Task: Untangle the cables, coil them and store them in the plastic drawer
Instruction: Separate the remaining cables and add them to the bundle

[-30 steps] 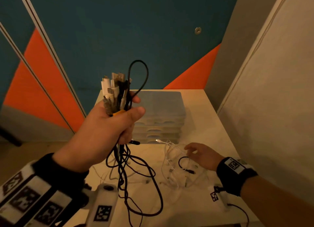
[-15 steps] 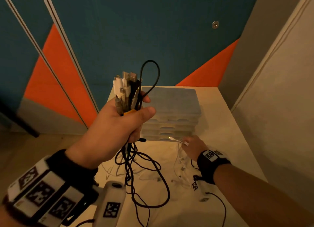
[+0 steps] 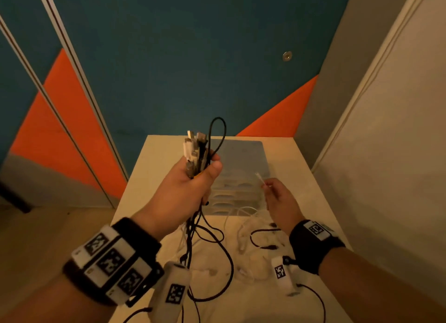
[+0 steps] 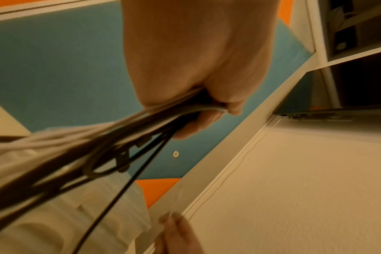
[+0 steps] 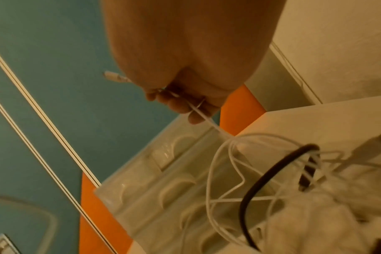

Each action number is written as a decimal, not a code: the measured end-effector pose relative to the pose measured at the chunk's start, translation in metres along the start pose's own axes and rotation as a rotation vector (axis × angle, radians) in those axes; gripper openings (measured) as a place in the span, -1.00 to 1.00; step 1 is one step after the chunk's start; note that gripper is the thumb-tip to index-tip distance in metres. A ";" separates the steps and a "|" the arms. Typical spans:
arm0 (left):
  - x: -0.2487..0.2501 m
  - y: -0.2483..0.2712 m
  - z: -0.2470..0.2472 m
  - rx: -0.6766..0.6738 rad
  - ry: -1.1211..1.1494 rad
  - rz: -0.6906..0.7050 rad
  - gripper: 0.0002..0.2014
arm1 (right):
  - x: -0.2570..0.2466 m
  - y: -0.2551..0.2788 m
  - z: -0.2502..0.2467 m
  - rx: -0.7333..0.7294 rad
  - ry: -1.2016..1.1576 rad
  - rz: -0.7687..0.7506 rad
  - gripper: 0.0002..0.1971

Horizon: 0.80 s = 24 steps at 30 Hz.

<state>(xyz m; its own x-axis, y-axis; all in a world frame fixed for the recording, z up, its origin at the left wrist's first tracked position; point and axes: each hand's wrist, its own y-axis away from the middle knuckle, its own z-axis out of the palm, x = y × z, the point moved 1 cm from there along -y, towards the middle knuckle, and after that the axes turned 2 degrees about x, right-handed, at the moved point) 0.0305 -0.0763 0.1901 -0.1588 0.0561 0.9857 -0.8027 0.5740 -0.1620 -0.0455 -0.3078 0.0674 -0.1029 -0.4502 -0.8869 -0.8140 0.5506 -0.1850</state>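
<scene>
My left hand (image 3: 193,180) (image 4: 207,96) grips a bundle of cable ends (image 3: 195,151), white and black, plugs pointing up above the table. Their black and white cords (image 3: 212,245) (image 4: 80,154) hang from my fist in tangled loops onto the table. My right hand (image 3: 272,192) (image 5: 180,101) pinches a thin white cable (image 3: 259,177) (image 5: 205,118) near its plug (image 5: 113,76), lifted in front of the translucent plastic drawer unit (image 3: 241,163) (image 5: 154,173). More white cable loops (image 3: 243,226) (image 5: 228,171) lie on the table below it.
The white table (image 3: 304,177) stands against a teal and orange wall (image 3: 169,57), with a pale wall (image 3: 386,153) close on the right. A short black cable (image 3: 260,238) lies among the white loops. Floor (image 3: 48,238) shows to the left of the table.
My right hand has risen from the white cable pile on the table, carrying the end of a thin white cable up in front of the drawers. My left hand still holds its bundle.
</scene>
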 end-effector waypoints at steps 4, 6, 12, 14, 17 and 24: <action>-0.019 -0.015 0.027 0.027 0.010 -0.067 -0.92 | -0.037 -0.005 -0.010 0.054 -0.113 -0.069 -0.84; -0.023 -0.020 0.039 0.035 0.013 -0.080 -0.93 | -0.054 -0.004 -0.009 0.014 -0.135 -0.129 -0.83; -0.019 -0.028 0.071 0.053 0.062 -0.023 -0.90 | -0.089 0.004 -0.012 -0.065 -0.172 -0.265 -0.77; -0.017 -0.028 0.077 0.057 0.077 -0.021 -0.90 | -0.094 0.007 -0.013 -0.100 -0.197 -0.251 -0.75; -0.016 -0.029 0.083 0.089 0.068 -0.014 -0.94 | -0.097 0.011 -0.015 -0.139 -0.227 -0.246 -0.80; -0.009 -0.036 0.081 0.161 0.115 -0.072 -0.66 | -0.073 0.014 -0.009 -0.299 -0.026 -0.194 -0.83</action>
<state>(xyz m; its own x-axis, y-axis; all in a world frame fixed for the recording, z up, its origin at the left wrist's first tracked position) 0.0142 -0.1635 0.1832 -0.0383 0.1179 0.9923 -0.8924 0.4427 -0.0871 -0.0545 -0.2740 0.1338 0.0811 -0.5060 -0.8587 -0.9487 0.2250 -0.2222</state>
